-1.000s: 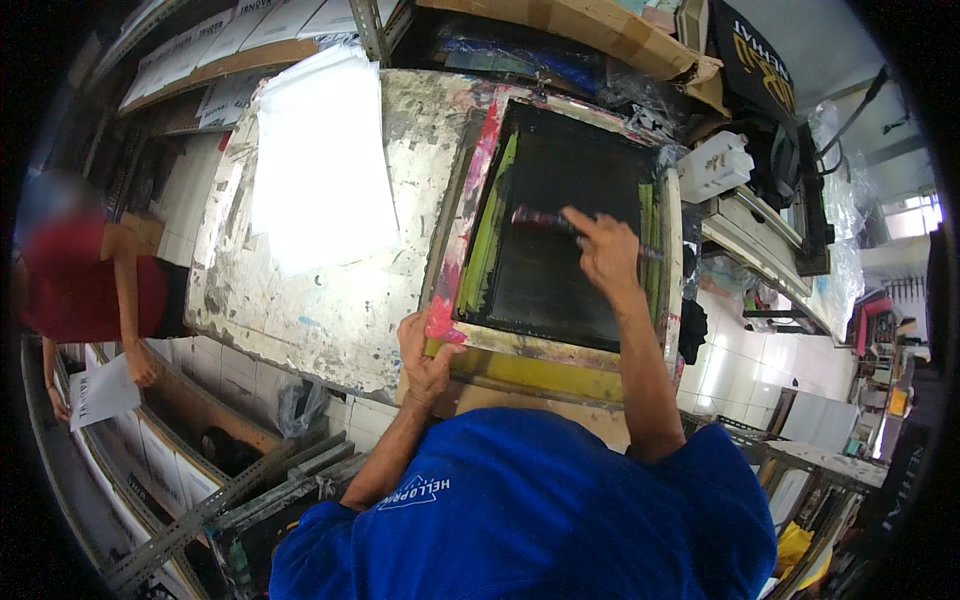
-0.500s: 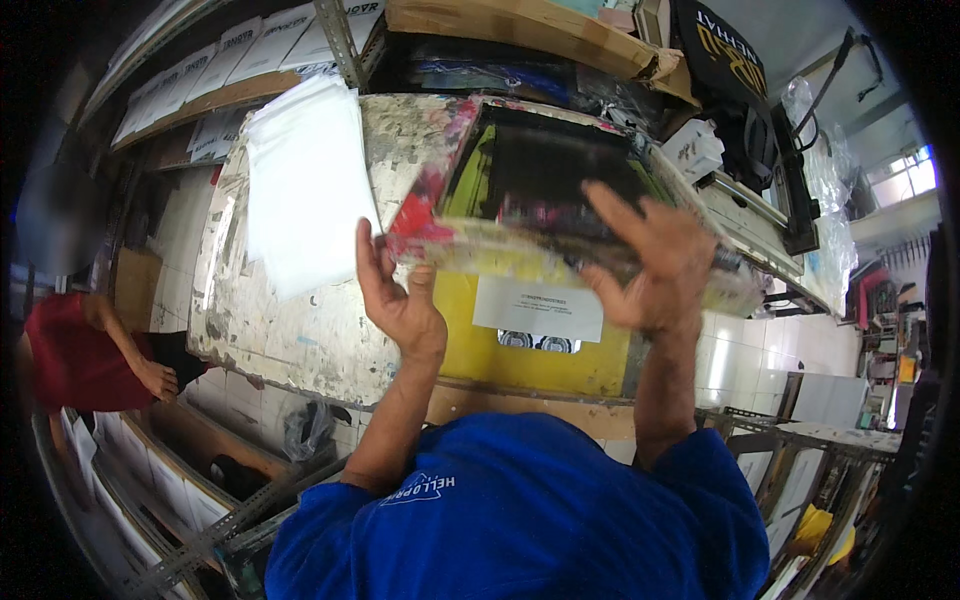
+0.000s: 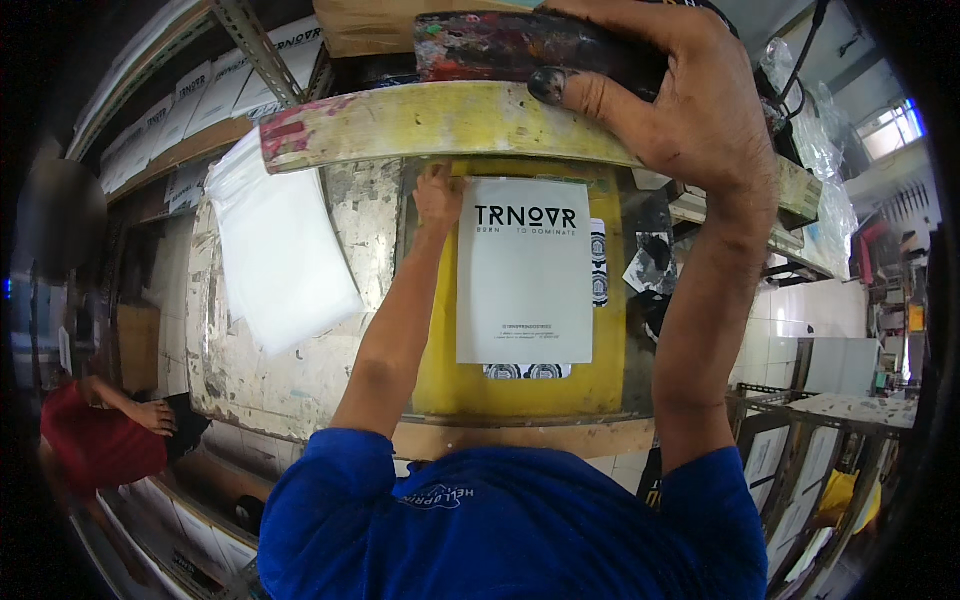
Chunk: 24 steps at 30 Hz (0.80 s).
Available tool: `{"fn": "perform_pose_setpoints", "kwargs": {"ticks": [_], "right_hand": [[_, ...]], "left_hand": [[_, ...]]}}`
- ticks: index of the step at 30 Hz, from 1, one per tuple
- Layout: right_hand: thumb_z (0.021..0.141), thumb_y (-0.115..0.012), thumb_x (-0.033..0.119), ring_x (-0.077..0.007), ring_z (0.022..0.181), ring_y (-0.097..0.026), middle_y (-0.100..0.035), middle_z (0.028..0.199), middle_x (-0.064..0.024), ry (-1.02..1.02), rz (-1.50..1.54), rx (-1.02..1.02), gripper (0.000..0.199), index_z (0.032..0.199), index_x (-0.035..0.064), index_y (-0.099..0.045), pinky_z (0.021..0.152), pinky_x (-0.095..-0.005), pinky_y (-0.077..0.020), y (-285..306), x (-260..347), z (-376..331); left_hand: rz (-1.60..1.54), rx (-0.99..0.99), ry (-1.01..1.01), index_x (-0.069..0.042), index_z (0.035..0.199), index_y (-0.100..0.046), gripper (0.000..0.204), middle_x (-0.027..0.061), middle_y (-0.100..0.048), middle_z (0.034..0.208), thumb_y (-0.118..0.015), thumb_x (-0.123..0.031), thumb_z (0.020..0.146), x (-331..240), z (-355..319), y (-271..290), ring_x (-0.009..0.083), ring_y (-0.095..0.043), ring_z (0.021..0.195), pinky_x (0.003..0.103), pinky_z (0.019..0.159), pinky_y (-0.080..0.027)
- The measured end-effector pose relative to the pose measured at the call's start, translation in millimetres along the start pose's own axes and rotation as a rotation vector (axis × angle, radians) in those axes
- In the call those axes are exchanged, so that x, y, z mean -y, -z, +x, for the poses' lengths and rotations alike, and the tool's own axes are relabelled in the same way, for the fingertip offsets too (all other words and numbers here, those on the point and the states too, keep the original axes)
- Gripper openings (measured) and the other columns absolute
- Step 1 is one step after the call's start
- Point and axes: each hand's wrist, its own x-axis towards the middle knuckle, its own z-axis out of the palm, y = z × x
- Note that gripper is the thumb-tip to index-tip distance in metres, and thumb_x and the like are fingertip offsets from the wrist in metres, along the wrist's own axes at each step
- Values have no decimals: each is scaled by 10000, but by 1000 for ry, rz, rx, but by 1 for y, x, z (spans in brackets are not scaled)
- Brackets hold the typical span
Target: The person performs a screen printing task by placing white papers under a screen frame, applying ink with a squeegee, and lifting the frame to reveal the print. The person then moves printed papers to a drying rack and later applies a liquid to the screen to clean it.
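Note:
My right hand (image 3: 690, 110) grips a tilted-up screen-printing frame (image 3: 400, 125), its thumb pressed on the yellow-stained wooden edge. A dark, ink-smeared bar (image 3: 530, 48), which looks like a squeegee, is under the fingers of that hand. Beneath the raised frame lies a white printed bag (image 3: 525, 270) with black lettering, flat on a yellow board (image 3: 610, 390). The fingers of my left hand (image 3: 437, 195) are bent at the bag's far left corner and seem to pinch it; the fingertips are small and partly hidden.
A stack of blank white bags (image 3: 280, 250) lies on the paint-worn table (image 3: 225, 360) to the left. Small printed pieces (image 3: 528, 371) show beside the bag. Shelves with white packages (image 3: 200, 105) stand at far left. A person in a red shirt (image 3: 100, 430) is at the left.
The screen frame has swung up and away, uncovering the printed bag. My left hand has left the frame's left side and reached the bag's far corner. My right hand now holds the frame up.

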Motion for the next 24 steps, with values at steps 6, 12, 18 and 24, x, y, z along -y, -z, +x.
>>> {"fn": "perform_pose_setpoints", "kwargs": {"ticks": [6, 12, 18, 24], "right_hand": [[677, -816, 205, -234, 751, -734, -753, 864, -196, -77, -34, 65, 500, 1079, -75, -718, 774, -315, -583, 10, 20, 5], [697, -810, 184, -213, 767, -723, -757, 894, -179, -116, 57, 23, 468, 1070, -84, -718, 776, -303, -575, 3, -1, 5], [830, -736, 203, -210, 973, -687, -731, 1108, -121, -128, -127, 118, 459, 1275, 105, -686, 914, -334, -510, 8, -22, -5], [818, -759, 208, -229, 987, -684, -719, 1095, -137, -155, -33, 56, 422, 1225, 107, -709, 916, -351, -507, 2, -21, -6]], "left_hand": [[-303, 8, 54, -68, 913, -731, 147, 99, -732, 934, -766, -184, 829, -4, -2, -14, 261, -683, 838, 379, 750, -522], [-766, -163, 54, -15, 873, -689, 104, 105, -699, 764, -725, -104, 833, 9, -10, 21, 160, -623, 684, 314, 658, -478], [-735, -396, 196, 2, 891, -672, 80, 28, -643, 758, -697, -71, 871, 70, -41, 127, 104, -564, 705, 262, 670, -455], [-750, -780, 361, -2, 967, -675, 84, 8, -640, 818, -690, -65, 913, 190, -108, 221, 84, -550, 746, 234, 681, -443]]}}
